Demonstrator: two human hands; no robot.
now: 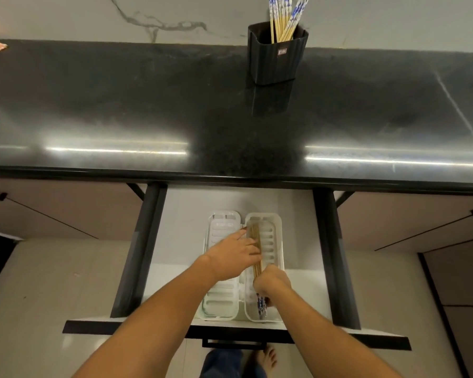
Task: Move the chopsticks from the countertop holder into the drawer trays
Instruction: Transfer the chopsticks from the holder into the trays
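While the drawer (pixel 180 227) stands open under the worktop (pixel 120 105), a bundle of chopsticks (pixel 256 246) lies along the right tray (pixel 280 241). The right hand (pixel 271 282) curls round them near their blue-patterned ends. The left hand (pixel 230 255), fingers straight, presses on their far part, above the left tray (pixel 219 298). Other chopsticks (pixel 281 20) stand in the black holder (pixel 276 61) on the worktop.

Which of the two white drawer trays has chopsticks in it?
The right-hand tray: a chopstick bundle lies lengthwise in it, while the left-hand tray shows only bare slots.
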